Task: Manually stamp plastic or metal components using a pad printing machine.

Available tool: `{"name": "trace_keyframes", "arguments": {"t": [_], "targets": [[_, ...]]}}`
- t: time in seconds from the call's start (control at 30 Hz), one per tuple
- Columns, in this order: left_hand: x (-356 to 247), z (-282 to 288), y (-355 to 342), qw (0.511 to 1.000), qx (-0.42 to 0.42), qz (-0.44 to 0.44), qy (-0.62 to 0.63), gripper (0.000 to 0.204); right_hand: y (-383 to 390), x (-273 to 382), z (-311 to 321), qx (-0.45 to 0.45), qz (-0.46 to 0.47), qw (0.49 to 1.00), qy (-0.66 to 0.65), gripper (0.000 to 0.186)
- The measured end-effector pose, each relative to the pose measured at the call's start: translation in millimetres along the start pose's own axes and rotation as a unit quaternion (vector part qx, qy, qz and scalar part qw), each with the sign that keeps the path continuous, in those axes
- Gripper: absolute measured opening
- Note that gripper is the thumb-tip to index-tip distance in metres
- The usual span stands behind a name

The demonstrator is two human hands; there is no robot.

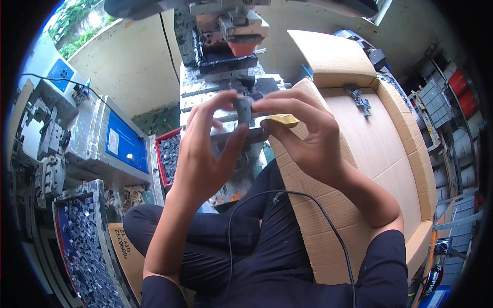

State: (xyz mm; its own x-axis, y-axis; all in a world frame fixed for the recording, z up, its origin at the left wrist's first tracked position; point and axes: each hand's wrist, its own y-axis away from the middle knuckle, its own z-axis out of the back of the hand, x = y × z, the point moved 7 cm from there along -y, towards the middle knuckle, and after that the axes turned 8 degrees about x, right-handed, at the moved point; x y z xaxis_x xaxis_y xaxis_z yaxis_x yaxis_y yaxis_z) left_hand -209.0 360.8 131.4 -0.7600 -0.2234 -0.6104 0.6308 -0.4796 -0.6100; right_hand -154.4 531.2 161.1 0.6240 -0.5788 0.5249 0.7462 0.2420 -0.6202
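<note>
In front of the machine my left hand (203, 146) pinches a small grey curved metal part (243, 111) between thumb and fingers, holding it upright. My right hand (308, 136) is raised beside it. Its index fingertip meets the part's right edge, while the thumb stands apart, lower down. Just behind that thumb a yellow block (285, 120) shows by the machine table (197, 105). Dark clamp pieces (246, 84) are beyond my fingers, partly hidden by them.
A large open cardboard box (377, 154) stands at my right, with a few dark parts (359, 100) inside. At left are a red-rimmed tray (163, 137) and a bin of small metal pieces (92, 246). A black cable (318, 203) crosses my lap. The machine head (244, 28) hangs above.
</note>
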Motion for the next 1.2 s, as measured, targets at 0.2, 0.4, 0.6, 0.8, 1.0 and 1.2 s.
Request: {"name": "trace_keyframes", "arguments": {"t": [0.2, 0.4, 0.6, 0.8, 1.0, 1.2], "targets": [[11, 1, 67, 0.971, 0.079, 0.025, 0.226, 0.052, 8, 19, -30, 0.145, 0.023, 0.985, -0.091, 0.022], [26, -5, 96, 0.934, 0.138, 0.024, 0.328, 0.046, 20, 25, -58, 0.228, 0.014, 0.97, -0.086, 0.027], [30, -12, 103, 0.89, 0.114, 0.035, 0.439, 0.039, 18, 34, -59, 0.23, 0.056, 0.971, -0.038, 0.03], [26, -11, 102, 0.894, 0.142, 0.002, 0.424, 0.049, 20, 37, -63, 0.236, 0.07, 0.968, -0.037, 0.03], [24, -12, 101, 0.895, 0.133, 0.018, 0.425, 0.049, 22, 39, -63, 0.231, 0.071, 0.97, -0.031, 0.03], [23, -12, 101, 0.893, 0.131, 0.015, 0.43, 0.05, 23, 40, -62, 0.236, 0.067, 0.969, -0.035, 0.03]]}}
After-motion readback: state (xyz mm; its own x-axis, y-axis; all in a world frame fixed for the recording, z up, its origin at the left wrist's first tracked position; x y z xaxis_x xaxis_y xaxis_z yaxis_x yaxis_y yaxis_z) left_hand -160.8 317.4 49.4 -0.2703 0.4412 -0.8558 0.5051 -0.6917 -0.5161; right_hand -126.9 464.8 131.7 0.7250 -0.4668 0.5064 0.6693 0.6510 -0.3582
